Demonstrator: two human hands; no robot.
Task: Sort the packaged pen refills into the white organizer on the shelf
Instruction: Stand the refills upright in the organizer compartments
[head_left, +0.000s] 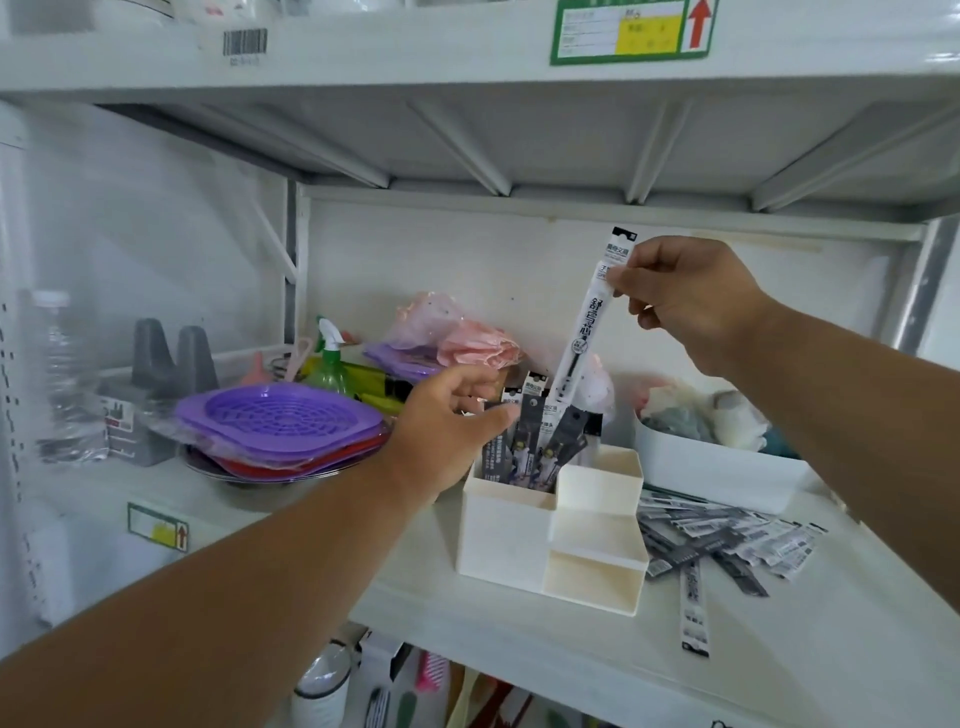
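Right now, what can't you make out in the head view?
- Lower ends of the standing refill packs: hidden inside the white organizer.
- Left hand fingertips: partly behind those packs; contact unclear.
- Print on the loose refill pile: too small.
- Green shelf label text: blurred.

Stockroom, labelled shelf (519, 639), barcode sticker (244, 42)

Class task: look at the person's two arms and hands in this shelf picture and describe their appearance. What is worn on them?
Nothing is worn. The left hand and right hand are bare, and both forearms are uncovered as far as the frame shows: no sleeves, gloves, watch, rings or markings visible.
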